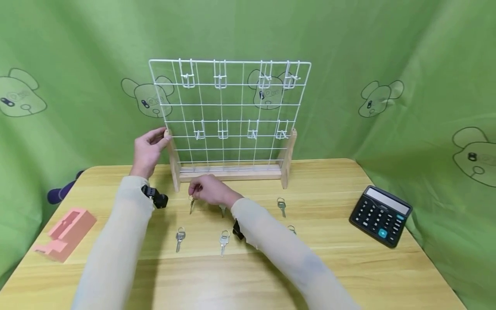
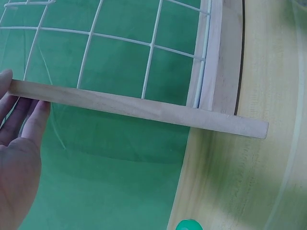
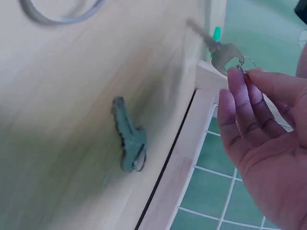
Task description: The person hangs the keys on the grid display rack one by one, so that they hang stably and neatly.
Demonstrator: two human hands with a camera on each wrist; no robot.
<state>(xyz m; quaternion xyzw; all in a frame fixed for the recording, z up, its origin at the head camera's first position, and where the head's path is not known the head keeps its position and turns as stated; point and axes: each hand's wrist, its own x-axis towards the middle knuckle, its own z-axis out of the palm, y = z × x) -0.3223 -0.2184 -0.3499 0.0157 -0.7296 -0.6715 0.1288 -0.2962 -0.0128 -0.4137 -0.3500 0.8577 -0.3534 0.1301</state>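
Observation:
A white wire rack [image 1: 232,104] with several hooks stands upright on a wooden base [image 1: 230,173] at the back of the table. My left hand [image 1: 152,146] holds the top of the rack's left wooden post [image 2: 139,108]; its fingers [image 2: 23,112] lie against the post's end. My right hand [image 1: 209,192] is just in front of the base and pinches the ring of a silver key [image 1: 191,206]. That key [image 3: 221,51] hangs from my fingertips [image 3: 240,91] above the tabletop.
More keys lie on the wooden table [image 1: 348,262]: one [image 1: 180,238] front left, one [image 1: 224,242] front centre, one [image 1: 281,207] to the right, one [image 3: 130,139] beside the base. A black calculator [image 1: 381,215] sits right, a pink block [image 1: 66,232] left.

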